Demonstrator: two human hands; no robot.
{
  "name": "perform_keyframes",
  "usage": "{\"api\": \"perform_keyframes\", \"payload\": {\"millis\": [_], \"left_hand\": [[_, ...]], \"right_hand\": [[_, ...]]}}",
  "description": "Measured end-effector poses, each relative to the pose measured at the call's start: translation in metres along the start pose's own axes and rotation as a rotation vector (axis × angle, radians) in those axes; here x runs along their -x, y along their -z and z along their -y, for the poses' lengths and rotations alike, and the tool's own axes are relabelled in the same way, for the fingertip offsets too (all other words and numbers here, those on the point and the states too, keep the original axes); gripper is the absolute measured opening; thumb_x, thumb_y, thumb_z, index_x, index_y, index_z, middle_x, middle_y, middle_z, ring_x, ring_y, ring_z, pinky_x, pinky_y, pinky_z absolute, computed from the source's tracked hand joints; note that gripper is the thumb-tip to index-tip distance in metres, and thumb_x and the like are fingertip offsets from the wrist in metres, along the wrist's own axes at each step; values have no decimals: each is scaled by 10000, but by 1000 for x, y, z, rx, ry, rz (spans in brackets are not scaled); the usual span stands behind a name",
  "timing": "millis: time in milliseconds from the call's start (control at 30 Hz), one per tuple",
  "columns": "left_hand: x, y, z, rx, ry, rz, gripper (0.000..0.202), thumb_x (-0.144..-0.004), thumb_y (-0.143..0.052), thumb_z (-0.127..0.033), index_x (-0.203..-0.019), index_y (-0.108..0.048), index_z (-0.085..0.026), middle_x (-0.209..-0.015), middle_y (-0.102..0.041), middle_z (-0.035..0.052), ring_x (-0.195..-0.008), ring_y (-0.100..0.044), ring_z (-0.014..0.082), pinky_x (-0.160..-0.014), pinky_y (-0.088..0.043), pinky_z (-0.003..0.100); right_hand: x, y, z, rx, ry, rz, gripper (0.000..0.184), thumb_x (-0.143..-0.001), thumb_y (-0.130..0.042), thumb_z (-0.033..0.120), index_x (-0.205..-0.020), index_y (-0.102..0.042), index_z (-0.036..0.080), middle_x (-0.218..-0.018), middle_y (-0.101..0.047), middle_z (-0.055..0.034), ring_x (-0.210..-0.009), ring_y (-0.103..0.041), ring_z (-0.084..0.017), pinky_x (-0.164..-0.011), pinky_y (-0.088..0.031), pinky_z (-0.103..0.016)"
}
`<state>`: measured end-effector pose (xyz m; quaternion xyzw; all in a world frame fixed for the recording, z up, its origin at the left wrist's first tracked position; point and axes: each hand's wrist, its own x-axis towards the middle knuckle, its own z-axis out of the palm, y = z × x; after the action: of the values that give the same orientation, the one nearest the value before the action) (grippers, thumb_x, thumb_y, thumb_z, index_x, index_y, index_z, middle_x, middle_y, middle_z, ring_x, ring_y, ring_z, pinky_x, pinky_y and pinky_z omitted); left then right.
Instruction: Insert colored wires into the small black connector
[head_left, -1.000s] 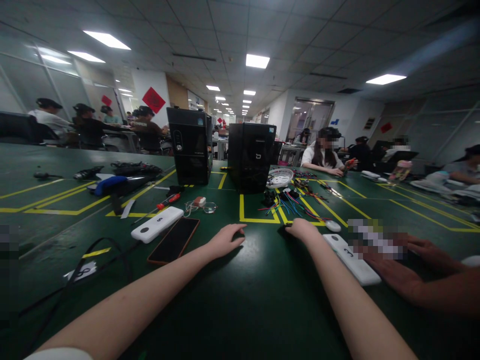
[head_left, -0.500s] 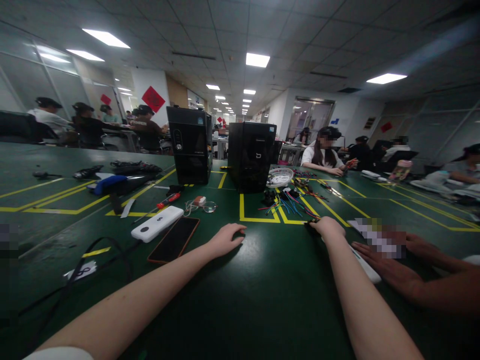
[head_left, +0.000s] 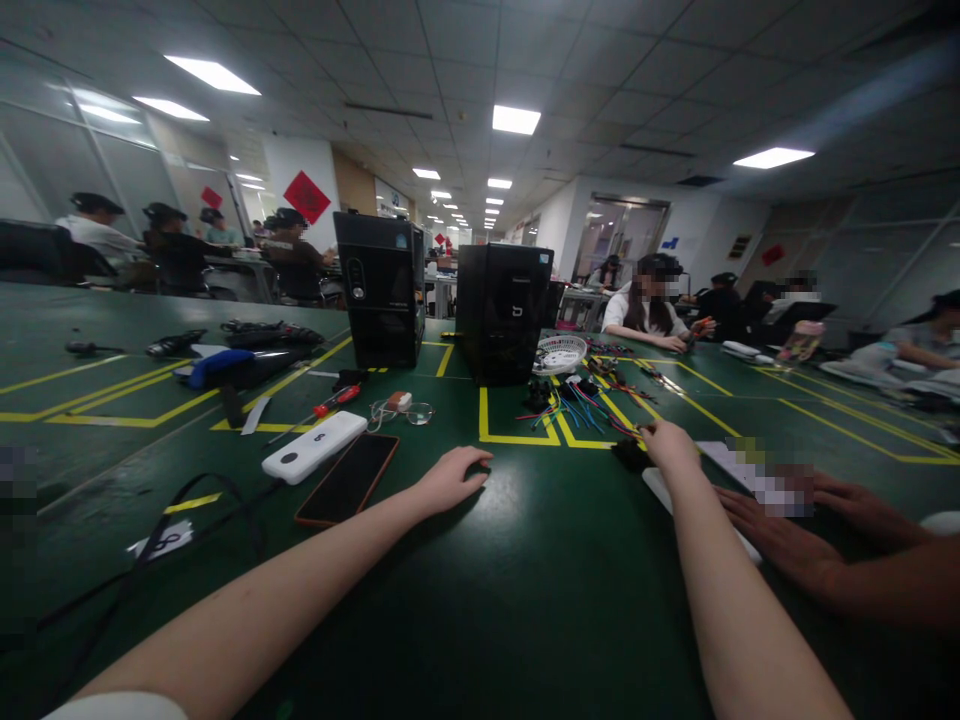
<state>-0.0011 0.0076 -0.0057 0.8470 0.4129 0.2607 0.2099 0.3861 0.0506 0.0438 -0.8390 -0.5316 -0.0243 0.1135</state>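
My left hand (head_left: 450,480) lies palm down on the green table (head_left: 525,580), fingers loosely spread, holding nothing. A dark phone (head_left: 349,478) and a white power bank (head_left: 315,447) lie just to its left. My right hand (head_left: 669,446) is stretched forward at the right, seen from behind, fingers curled on a small black object (head_left: 628,456). It sits at the near edge of a bundle of coloured wires (head_left: 585,410). A white flat device (head_left: 658,486) lies partly hidden under my right forearm.
Two black computer towers (head_left: 381,290) (head_left: 504,312) stand behind, with a white basket (head_left: 561,353) beside them. A red screwdriver (head_left: 337,400), glasses (head_left: 405,410) and a black cable (head_left: 187,510) lie at left. Another person's hands (head_left: 780,540) rest at right. Several people sit around.
My right hand has moved to the right and then farther forward, toward the wires, with the small black object moving along with it. My left hand has stayed still.
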Motion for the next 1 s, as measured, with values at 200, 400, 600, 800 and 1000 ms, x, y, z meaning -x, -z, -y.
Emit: {"api": "perform_keyframes", "payload": {"millis": [200, 400, 600, 800, 1000], "left_hand": [[-1, -1, 2, -9, -22, 9, 303, -826, -513, -282, -1114, -567, -206, -1087, -608, 54, -1043, -533, 205, -931, -399, 350], [-2, -4, 5, -34, -51, -13, 288, -819, -521, -267, -1094, -577, -204, -1094, -607, 54, -1046, -530, 205, -936, -396, 344], [-1, -2, 3, -24, -41, -4, 287, -827, -515, -276, -1100, -573, -207, -1098, -602, 51, -1051, -525, 201, -939, -393, 344], [-1, -2, 4, -19, -32, 15, 294, -828, -514, -277, -1110, -568, -209, -1106, -598, 50, -1055, -522, 203, -937, -393, 351], [0, 0, 2, -19, -40, 13, 293, -832, -512, -272, -1113, -567, -209, -1102, -598, 52, -1053, -525, 203, -939, -395, 354]], "right_hand": [[-6, -2, -6, -54, 135, 89, 282, -780, -512, 294, -981, -638, 140, -787, -665, -85, -727, -605, -187, -556, -375, -241], [-3, -2, -4, -100, 217, 105, 277, -756, -501, 211, -980, -651, 148, -779, -659, -60, -621, -576, -135, -529, -352, -215], [-1, -3, -2, -126, 218, 149, 282, -755, -491, 198, -975, -662, 154, -757, -657, -54, -599, -566, -124, -518, -344, -205], [-2, -3, -3, -126, 224, 150, 278, -757, -493, 209, -963, -669, 148, -743, -652, -55, -596, -565, -127, -525, -349, -210], [-2, -4, -5, -195, 215, 183, 270, -769, -486, 206, -960, -667, 147, -731, -654, -41, -582, -564, -121, -520, -353, -204]]}}
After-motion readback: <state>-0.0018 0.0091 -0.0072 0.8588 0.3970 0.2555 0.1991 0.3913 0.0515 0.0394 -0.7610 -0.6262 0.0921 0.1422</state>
